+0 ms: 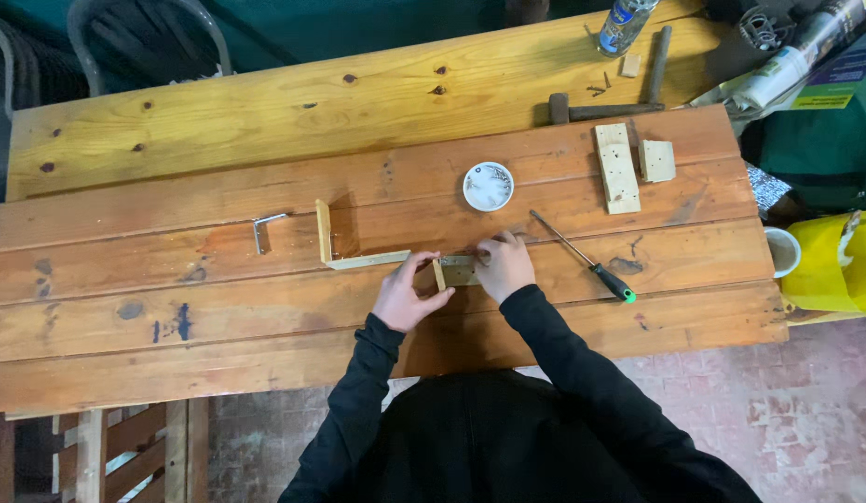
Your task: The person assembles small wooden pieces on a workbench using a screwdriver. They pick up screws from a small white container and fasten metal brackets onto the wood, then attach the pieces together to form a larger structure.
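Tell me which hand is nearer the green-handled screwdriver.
Right. The right hand rests on the small wooden piece, just left of the green-handled screwdriver but not touching it. The left hand is farther left, on the other side of that piece.

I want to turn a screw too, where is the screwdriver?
In the head view, the screwdriver with the green-tipped handle lies on the wooden table, just right of the person's right hand and below the small round white dish.

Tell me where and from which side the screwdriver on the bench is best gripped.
Take the screwdriver by its black-and-green handle, at the lower right end, coming from the right. It lies flat and diagonal, shaft tip pointing up-left toward the right hand; the handle end is clear.
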